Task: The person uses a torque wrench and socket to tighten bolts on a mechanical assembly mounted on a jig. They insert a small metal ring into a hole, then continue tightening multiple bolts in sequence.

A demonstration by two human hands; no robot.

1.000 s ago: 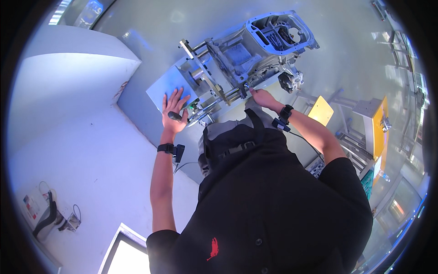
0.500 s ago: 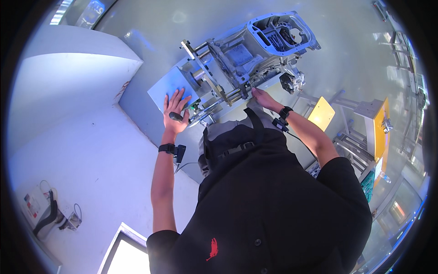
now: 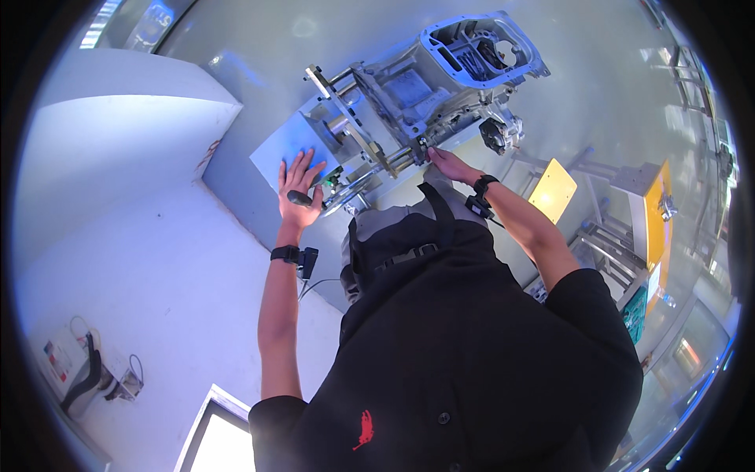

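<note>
Fingers spread, left hand (image 3: 299,185) over black handle (image 3: 299,198); right hand (image 3: 444,163), grip unclear, against open metal housing (image 3: 448,75).

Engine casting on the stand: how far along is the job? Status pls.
Done: the grey engine casting sits mounted in its metal stand, top cover off, inner parts exposed. In hand: the left hand lies flat, fingers spread, by a dark handle on the stand's blue-grey box; the right hand touches the casting's lower edge. Left: cannot tell which fasteners or parts remain; no tools or loose parts are visible.

Left hand (image 3: 299,189) on handle (image 3: 299,198) left of engine casing (image 3: 440,86), right hand (image 3: 444,164) at its lower edge, yellow panel (image 3: 553,189) right.
</note>
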